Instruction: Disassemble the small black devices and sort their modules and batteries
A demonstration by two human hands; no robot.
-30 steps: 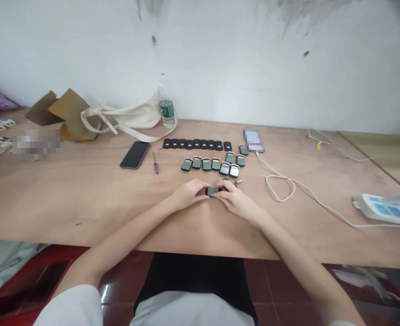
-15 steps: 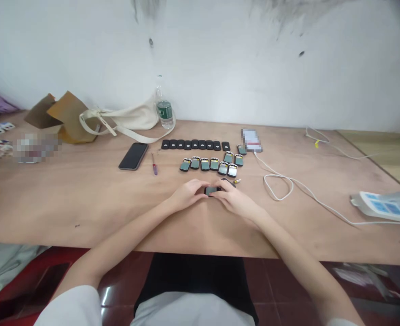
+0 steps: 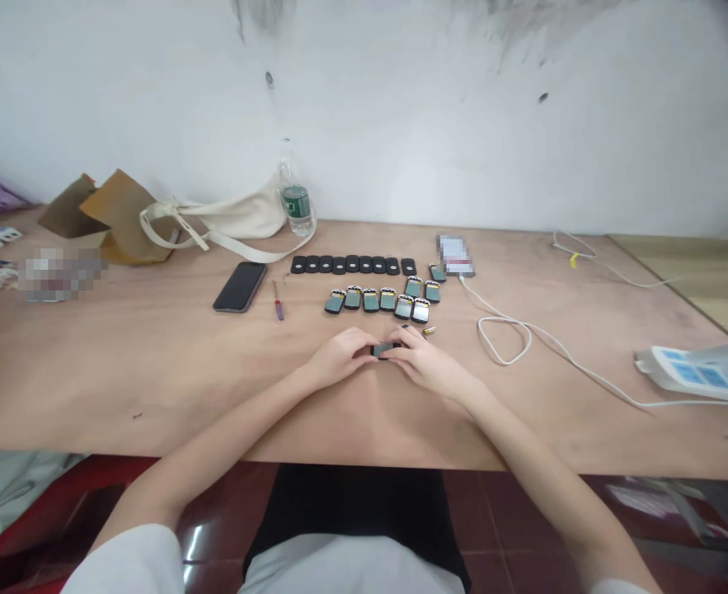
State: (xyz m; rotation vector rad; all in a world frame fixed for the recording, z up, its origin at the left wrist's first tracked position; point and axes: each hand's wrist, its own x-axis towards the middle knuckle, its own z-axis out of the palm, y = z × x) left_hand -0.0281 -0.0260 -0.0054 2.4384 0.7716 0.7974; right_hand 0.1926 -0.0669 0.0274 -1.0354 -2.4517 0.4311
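Near the front middle of the table, both hands meet at a small black case with a grey-green panel. My left hand pinches its left end between thumb and fingertips. From the other side my right hand closes its fingers on the right end and hides much of it. A small yellow-and-silver cylinder lies just behind the right hand. Beyond are several similar cases with grey-green panels. Farther back, several black covers with a pale round mark form a row.
A screwdriver and a dark phone lie to the left. Behind them are a cream bag and a water bottle. On the right, a white cable loops from another phone towards a power strip.
My right fingers have moved slightly left over the case, and a dark piece behind that hand is now mostly covered. My left hand keeps its pinch. The whole view has shifted a little.
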